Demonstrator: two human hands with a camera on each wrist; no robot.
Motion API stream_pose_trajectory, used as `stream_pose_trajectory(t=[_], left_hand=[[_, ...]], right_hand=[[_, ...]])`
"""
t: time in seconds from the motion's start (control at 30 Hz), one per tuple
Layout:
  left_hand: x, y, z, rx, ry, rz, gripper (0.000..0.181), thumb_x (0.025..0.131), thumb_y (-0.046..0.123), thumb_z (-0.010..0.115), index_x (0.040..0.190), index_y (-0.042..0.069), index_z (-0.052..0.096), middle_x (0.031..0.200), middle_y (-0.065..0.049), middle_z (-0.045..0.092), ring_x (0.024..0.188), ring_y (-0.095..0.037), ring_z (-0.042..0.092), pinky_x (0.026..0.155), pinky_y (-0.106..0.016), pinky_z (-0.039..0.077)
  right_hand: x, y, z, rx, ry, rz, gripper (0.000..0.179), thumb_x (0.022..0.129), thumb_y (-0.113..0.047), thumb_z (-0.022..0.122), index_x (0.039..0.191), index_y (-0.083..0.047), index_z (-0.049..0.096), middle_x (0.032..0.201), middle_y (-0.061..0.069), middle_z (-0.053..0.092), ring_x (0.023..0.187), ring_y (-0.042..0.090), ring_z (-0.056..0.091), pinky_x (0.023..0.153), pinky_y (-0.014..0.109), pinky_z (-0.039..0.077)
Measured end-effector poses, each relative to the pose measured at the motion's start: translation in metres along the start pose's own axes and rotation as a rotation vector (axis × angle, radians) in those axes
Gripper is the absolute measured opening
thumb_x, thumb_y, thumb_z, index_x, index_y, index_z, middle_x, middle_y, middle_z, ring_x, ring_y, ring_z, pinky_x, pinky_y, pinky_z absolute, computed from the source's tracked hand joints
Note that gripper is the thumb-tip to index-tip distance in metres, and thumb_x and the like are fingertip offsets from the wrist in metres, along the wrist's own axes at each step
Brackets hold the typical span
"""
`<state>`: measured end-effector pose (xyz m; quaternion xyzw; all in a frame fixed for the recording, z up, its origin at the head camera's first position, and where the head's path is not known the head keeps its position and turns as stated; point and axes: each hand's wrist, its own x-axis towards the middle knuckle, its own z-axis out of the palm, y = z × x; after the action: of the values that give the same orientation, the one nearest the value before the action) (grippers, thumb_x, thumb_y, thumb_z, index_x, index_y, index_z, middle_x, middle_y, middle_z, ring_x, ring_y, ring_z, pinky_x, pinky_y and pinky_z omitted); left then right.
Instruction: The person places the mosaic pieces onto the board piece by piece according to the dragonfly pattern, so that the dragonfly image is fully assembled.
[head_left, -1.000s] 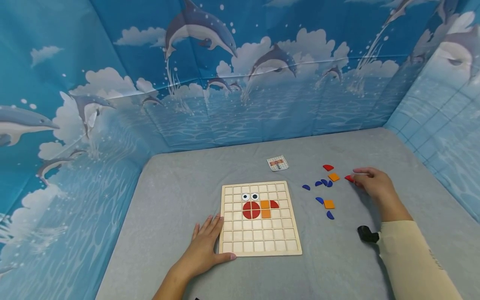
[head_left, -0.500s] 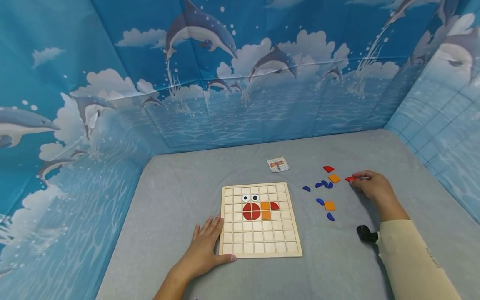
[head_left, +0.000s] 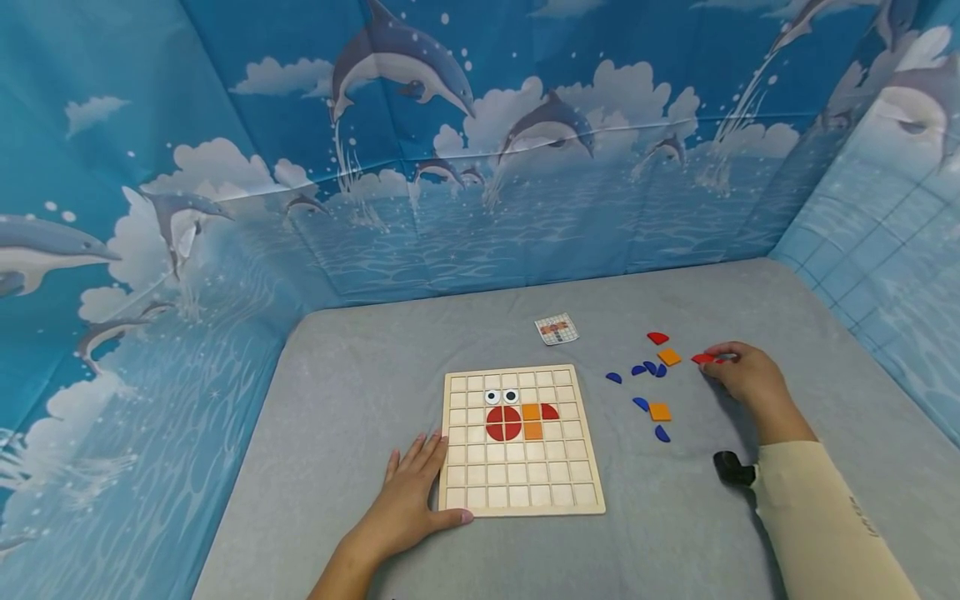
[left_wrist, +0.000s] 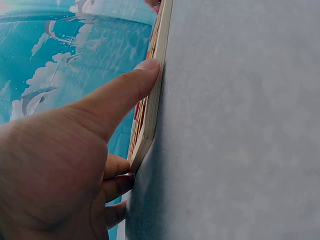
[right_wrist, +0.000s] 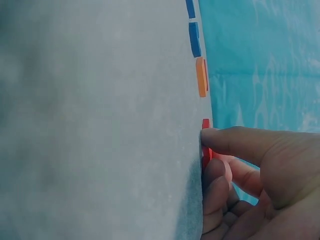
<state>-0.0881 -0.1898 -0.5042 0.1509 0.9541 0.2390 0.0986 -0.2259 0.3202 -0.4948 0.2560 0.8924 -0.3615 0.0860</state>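
My left hand [head_left: 405,500] lies with straight fingers along the left edge of a wooden grid board [head_left: 517,475], its thumb at the near edge. The left wrist view shows the thumb [left_wrist: 125,92] touching the board's side [left_wrist: 150,120]. Set in the board are two eye pieces [head_left: 501,396], a red disc of quarter pieces [head_left: 503,423], two orange squares [head_left: 532,422] and a red quarter-circle piece [head_left: 550,412]. At the right, my right hand [head_left: 746,375] pinches a red quarter-circle piece [head_left: 702,358] on the table. Its fingers partly hide the red.
Several blue half-circle pieces [head_left: 614,377], two orange squares [head_left: 660,412] and another red piece [head_left: 657,337] lie between board and right hand. A small pattern card [head_left: 557,329] lies behind the board. A dolphin-print curtain [head_left: 480,208] surrounds the grey table [head_left: 360,375].
My right hand's fingers shift slightly at the red quarter-circle piece and curl closer around it. The left hand and the board stay put.
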Motion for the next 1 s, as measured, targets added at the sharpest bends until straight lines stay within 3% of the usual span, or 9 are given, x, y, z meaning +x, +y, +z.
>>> stream_pose_trajectory(t=[0.23, 0.4, 0.47, 0.57, 0.67, 0.73, 0.83, 1.0], left_hand=[[0.000, 0.001, 0.000, 0.004, 0.006, 0.007, 0.113, 0.075, 0.063, 0.080, 0.159, 0.006, 0.031, 0.167, -0.012, 0.029, 0.156, -0.038, 0.020, 0.120, -0.070, 0.009], [0.000, 0.002, -0.001, 0.002, 0.003, 0.006, 0.113, 0.074, 0.064, 0.080, 0.159, 0.006, 0.031, 0.167, -0.013, 0.029, 0.156, -0.038, 0.020, 0.120, -0.070, 0.009], [0.000, 0.002, -0.001, 0.003, 0.000, 0.004, 0.114, 0.074, 0.064, 0.080, 0.159, 0.006, 0.031, 0.167, -0.013, 0.029, 0.156, -0.038, 0.020, 0.120, -0.070, 0.009], [0.000, 0.002, -0.001, 0.003, -0.003, 0.000, 0.114, 0.074, 0.064, 0.080, 0.159, 0.006, 0.031, 0.167, -0.013, 0.028, 0.156, -0.037, 0.020, 0.120, -0.070, 0.009], [0.000, 0.002, -0.001, 0.004, -0.002, -0.002, 0.114, 0.074, 0.064, 0.080, 0.159, 0.006, 0.030, 0.167, -0.012, 0.028, 0.157, -0.037, 0.019, 0.121, -0.070, 0.009], [0.000, 0.002, -0.001, 0.004, 0.001, 0.000, 0.114, 0.074, 0.064, 0.079, 0.159, 0.007, 0.030, 0.167, -0.012, 0.028, 0.157, -0.037, 0.019, 0.121, -0.070, 0.009], [0.000, 0.001, -0.001, 0.003, 0.002, 0.003, 0.114, 0.075, 0.065, 0.079, 0.159, 0.007, 0.030, 0.167, -0.012, 0.028, 0.157, -0.037, 0.019, 0.121, -0.070, 0.009], [-0.001, 0.002, -0.001, 0.000, 0.003, 0.001, 0.113, 0.075, 0.063, 0.080, 0.159, 0.007, 0.030, 0.167, -0.011, 0.028, 0.157, -0.037, 0.019, 0.121, -0.070, 0.008]], right_hand=[[-0.004, 0.003, 0.000, 0.026, 0.008, -0.018, 0.052, 0.101, -0.033, 0.057, 0.140, 0.000, 0.050, 0.120, 0.026, 0.049, 0.099, 0.036, 0.048, 0.068, 0.036, 0.042], [-0.011, 0.004, -0.001, 0.171, 0.027, -0.041, 0.059, 0.102, -0.042, 0.053, 0.145, -0.001, 0.046, 0.131, 0.024, 0.051, 0.102, 0.032, 0.051, 0.070, 0.031, 0.044], [-0.015, 0.002, -0.003, 0.250, 0.042, -0.058, 0.058, 0.101, -0.045, 0.055, 0.142, -0.004, 0.048, 0.126, 0.017, 0.056, 0.099, 0.026, 0.056, 0.070, 0.027, 0.047], [-0.021, -0.001, -0.005, 0.362, 0.050, -0.113, 0.040, 0.098, -0.045, 0.061, 0.126, -0.017, 0.055, 0.108, -0.003, 0.061, 0.087, 0.014, 0.061, 0.070, 0.021, 0.052], [-0.028, -0.005, -0.006, 0.466, 0.041, -0.189, 0.021, 0.097, -0.039, 0.067, 0.109, -0.027, 0.055, 0.088, -0.020, 0.060, 0.078, 0.005, 0.062, 0.070, 0.015, 0.054], [-0.032, -0.009, -0.005, 0.514, 0.030, -0.244, 0.016, 0.098, -0.031, 0.067, 0.107, -0.025, 0.055, 0.083, -0.023, 0.060, 0.076, 0.003, 0.063, 0.071, 0.013, 0.054], [-0.037, -0.015, -0.001, 0.534, 0.000, -0.315, 0.016, 0.100, -0.026, 0.064, 0.112, -0.018, 0.056, 0.086, -0.018, 0.061, 0.077, 0.001, 0.066, 0.073, 0.011, 0.054], [-0.045, -0.022, 0.004, 0.486, -0.089, -0.373, 0.043, 0.105, -0.030, 0.055, 0.140, -0.007, 0.052, 0.103, -0.004, 0.060, 0.086, 0.003, 0.069, 0.079, 0.009, 0.054]])
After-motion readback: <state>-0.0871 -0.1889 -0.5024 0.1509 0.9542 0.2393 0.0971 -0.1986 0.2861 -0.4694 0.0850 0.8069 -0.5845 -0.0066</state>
